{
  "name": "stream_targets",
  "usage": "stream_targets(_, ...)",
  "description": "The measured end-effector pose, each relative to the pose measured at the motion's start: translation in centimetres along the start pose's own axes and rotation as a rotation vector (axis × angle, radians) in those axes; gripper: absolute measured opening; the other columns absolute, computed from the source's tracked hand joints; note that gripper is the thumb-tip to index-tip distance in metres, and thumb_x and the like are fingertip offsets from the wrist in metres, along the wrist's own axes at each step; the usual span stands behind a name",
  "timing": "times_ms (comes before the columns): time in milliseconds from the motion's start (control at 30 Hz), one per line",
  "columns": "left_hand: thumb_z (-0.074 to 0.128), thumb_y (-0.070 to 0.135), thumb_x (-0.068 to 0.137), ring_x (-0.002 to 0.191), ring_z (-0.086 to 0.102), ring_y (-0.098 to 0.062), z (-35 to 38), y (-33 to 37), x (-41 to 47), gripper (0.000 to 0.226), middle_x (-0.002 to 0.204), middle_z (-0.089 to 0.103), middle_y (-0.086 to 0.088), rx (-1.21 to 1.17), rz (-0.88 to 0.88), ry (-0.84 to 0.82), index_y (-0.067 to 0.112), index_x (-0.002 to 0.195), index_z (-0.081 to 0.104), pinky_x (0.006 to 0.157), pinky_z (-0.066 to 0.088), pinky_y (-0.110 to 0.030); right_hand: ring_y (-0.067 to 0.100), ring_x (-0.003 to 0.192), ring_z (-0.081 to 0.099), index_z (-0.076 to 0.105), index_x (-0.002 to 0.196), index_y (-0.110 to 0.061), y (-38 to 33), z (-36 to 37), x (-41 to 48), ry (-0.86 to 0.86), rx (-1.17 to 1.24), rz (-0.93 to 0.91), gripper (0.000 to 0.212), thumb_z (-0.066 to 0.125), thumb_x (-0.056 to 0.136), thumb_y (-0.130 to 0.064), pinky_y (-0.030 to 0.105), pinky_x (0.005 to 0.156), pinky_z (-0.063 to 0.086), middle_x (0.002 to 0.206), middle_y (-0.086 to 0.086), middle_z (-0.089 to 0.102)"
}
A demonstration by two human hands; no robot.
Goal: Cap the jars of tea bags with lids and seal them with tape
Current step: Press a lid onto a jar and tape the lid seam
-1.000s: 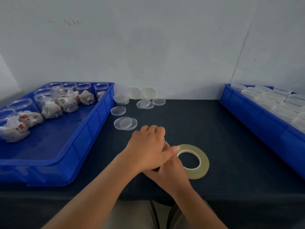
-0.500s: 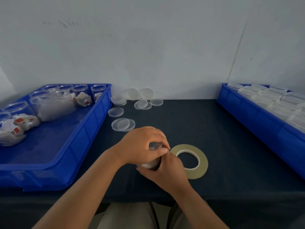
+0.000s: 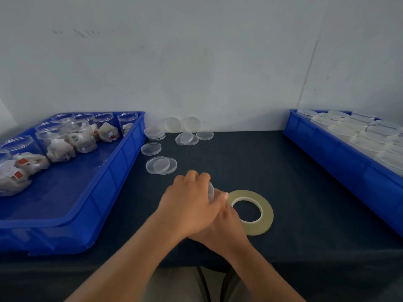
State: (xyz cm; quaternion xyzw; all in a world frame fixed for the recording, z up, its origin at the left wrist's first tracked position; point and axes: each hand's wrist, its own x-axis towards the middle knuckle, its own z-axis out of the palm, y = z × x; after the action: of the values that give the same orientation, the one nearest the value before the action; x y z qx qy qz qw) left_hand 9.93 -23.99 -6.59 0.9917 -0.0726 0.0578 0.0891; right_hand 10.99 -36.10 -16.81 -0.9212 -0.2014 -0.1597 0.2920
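Note:
My left hand (image 3: 189, 203) lies over the top of a clear jar (image 3: 211, 191) on the dark table, fingers curled round it; only a sliver of the jar shows. My right hand (image 3: 226, 227) sits under and behind the left, gripping the same jar from the near side. A roll of pale tape (image 3: 253, 211) lies flat just right of both hands. Loose clear lids (image 3: 160, 165) lie scattered toward the wall. Open jars of tea bags (image 3: 58, 144) stand in the blue tray on the left.
The left blue tray (image 3: 104, 192) takes up the table's left side. A second blue tray (image 3: 340, 153) at the right holds several capped jars (image 3: 349, 129). A grey wall closes the back of the table. The table's front edge is near my forearms.
My left hand has turned back over the jar, covering it more than half a second ago. The camera view shifted slightly. The tape roll has not moved.

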Motion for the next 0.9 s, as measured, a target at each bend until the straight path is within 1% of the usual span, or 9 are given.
stream_targets(100,0.038,0.074,0.098,0.102,0.057,-0.013,0.9,0.7,0.4,0.051,0.114,0.059,0.011,0.052,0.055,0.197,0.031,0.12,0.057,0.085,0.054,-0.035,0.002,0.075,0.045,0.048,0.132,-0.029,-0.1,-0.2,0.1,-0.029,-0.098,-0.013,0.067,0.049,0.083,-0.074,0.015,0.059,0.03,0.098,-0.022,0.041)
stream_targets(200,0.053,0.06,0.098,0.099,0.058,-0.004,0.5,-1.3,1.1,0.026,0.108,0.062,0.019,-0.125,0.313,0.168,0.038,0.108,0.063,0.086,0.053,-0.029,0.001,0.073,0.054,0.051,0.133,-0.026,0.4,-0.7,-0.1,0.004,0.023,0.016,0.079,0.064,0.075,-0.078,0.01,0.059,0.036,0.098,-0.023,0.051)
stream_targets(333,0.067,0.051,0.097,0.13,0.054,0.007,-0.8,-4.3,1.5,0.019,0.125,0.065,0.029,-0.347,0.61,-0.025,0.045,0.114,0.07,0.111,0.036,-0.018,-0.006,0.095,0.066,0.034,0.137,-0.037,0.6,-1.3,-0.7,-0.047,0.268,0.038,0.094,0.083,0.067,-0.077,0.011,0.074,0.052,0.106,-0.026,0.062)
stream_targets(400,0.066,0.069,0.093,0.148,0.028,0.014,-1.4,-5.3,1.8,0.045,0.151,0.047,0.035,-0.328,0.555,-0.068,0.056,0.136,0.06,0.115,0.024,-0.018,-0.007,0.093,0.067,0.036,0.132,-0.04,0.3,-1.4,-0.7,-0.038,0.279,0.044,0.087,0.084,0.068,-0.074,0.011,0.07,0.051,0.107,-0.029,0.063)
stream_targets(467,0.067,0.085,0.08,0.147,0.013,0.018,-2.0,-6.5,1.7,0.077,0.158,0.023,0.042,-0.28,0.432,-0.079,0.068,0.149,0.037,0.113,0.03,-0.027,-0.006,0.096,0.066,0.039,0.129,-0.042,0.2,-1.5,-0.5,-0.005,0.277,0.074,0.082,0.083,0.068,-0.074,0.012,0.072,0.052,0.11,-0.03,0.062)
stream_targets(567,0.078,0.085,0.068,0.148,0.026,0.01,-3.1,-9.0,0.8,0.104,0.159,0.018,0.04,-0.434,0.28,-0.176,0.072,0.153,0.02,0.119,0.041,-0.038,-0.005,0.103,0.063,0.042,0.132,-0.047,0.2,-1.5,-0.4,0.009,0.268,0.11,0.084,0.082,0.065,-0.079,0.018,0.079,0.055,0.116,-0.03,0.062)
stream_targets(700,0.078,0.087,0.066,0.144,0.041,0.007,-4.0,-8.9,-1.0,0.106,0.162,0.031,0.034,-0.566,0.176,-0.353,0.067,0.154,0.022,0.118,0.045,-0.034,-0.007,0.1,0.062,0.04,0.123,-0.049,0.1,-1.3,-0.5,-0.032,0.242,0.15,0.086,0.08,0.057,-0.086,0.019,0.074,0.055,0.108,-0.03,0.061)
stream_targets(767,0.062,0.098,0.068,0.14,0.042,0.008,-2.9,-5.8,-1.8,0.106,0.16,0.034,0.032,-0.513,0.135,-0.258,0.057,0.158,0.025,0.114,0.044,-0.031,-0.006,0.095,0.062,0.041,0.124,-0.045,0.1,-1.1,-0.3,-0.042,0.201,0.157,0.089,0.077,0.055,-0.089,0.018,0.071,0.052,0.103,-0.03,0.058)
stream_targets(900,0.034,0.101,0.072,0.136,0.045,-0.016,0.5,0.7,-1.2,0.106,0.149,0.044,0.007,-0.206,-0.102,0.059,0.037,0.157,0.035,0.098,0.045,-0.038,0.0,0.081,0.054,0.042,0.13,-0.041,0.0,-1.0,0.1,-0.088,0.035,0.066,0.072,0.052,0.073,-0.083,0.017,0.061,0.041,0.1,-0.024,0.04)
